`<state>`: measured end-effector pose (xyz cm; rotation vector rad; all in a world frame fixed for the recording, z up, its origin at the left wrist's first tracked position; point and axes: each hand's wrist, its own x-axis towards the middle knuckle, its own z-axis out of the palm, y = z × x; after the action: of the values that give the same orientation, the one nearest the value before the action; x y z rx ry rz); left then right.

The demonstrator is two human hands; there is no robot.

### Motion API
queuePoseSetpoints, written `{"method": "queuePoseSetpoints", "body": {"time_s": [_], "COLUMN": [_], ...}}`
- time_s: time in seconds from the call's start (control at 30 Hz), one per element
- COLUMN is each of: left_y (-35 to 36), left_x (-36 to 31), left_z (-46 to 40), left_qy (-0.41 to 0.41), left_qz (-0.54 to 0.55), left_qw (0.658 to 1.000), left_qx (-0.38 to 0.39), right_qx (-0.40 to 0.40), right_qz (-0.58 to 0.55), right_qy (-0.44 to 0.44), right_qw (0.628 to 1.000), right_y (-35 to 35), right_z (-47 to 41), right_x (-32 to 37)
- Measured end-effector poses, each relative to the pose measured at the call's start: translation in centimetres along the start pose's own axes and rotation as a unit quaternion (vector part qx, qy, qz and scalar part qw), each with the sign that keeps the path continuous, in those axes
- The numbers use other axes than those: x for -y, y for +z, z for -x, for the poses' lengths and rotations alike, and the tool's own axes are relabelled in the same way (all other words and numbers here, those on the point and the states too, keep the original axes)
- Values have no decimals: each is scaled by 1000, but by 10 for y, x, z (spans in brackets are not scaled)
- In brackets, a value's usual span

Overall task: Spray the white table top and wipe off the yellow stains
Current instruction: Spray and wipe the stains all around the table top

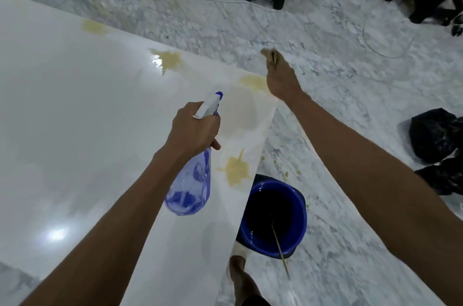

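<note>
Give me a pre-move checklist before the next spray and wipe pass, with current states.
1. Spray bottle gripped by left hand: ok.
2. Nozzle aimed over the white table top, toward the faint smear: ok.
3. Liquid left in bottle: ok, some visible.
4. Wiping item in right hand: cannot tell, blurred brownish thing gripped.
5. Yellow stains cleared: not ok, near stain, wet stain and others remain.
6. Blue bucket clear of table edge: ok, on the floor beside it.

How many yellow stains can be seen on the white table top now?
4: one far stain, one wet stain, one stain by the right hand, one near stain above the bucket. Arms may hide others.
</note>
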<state>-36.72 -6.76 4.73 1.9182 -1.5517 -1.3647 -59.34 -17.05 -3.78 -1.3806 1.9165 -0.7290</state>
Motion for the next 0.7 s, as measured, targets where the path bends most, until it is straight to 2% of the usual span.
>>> {"method": "queuePoseSetpoints", "body": {"time_s": [0.07,0.13,0.2,0.23,0.33,0.4,0.7], "left_y": [-1,2,5,7,9,10,-9], "left_x": [4,13,25,31,41,48,74], "left_z": [-12,-21,-26,-27,-25,-25,-15], "left_qy": [7,6,-4,-9,-27,-31,21], "left_qz": [-15,-23,-20,-12,17,19,9], "left_qw": [1000,1000,1000,1000,999,999,998], "left_qx": [-8,-8,-4,1,16,25,57], "right_qx": [-33,41,130,139,108,84,37], "right_qz": [217,350,370,372,362,359,363], "right_qy": [-13,3,25,40,66,54,61], "right_qw": [976,936,920,917,923,928,929], "right_y": [10,34,63,76,97,103,118], "right_z": [-46,-73,-80,-79,-64,-59,-20], "right_x": [-7,-19,-37,-46,-55,-56,-68]}}
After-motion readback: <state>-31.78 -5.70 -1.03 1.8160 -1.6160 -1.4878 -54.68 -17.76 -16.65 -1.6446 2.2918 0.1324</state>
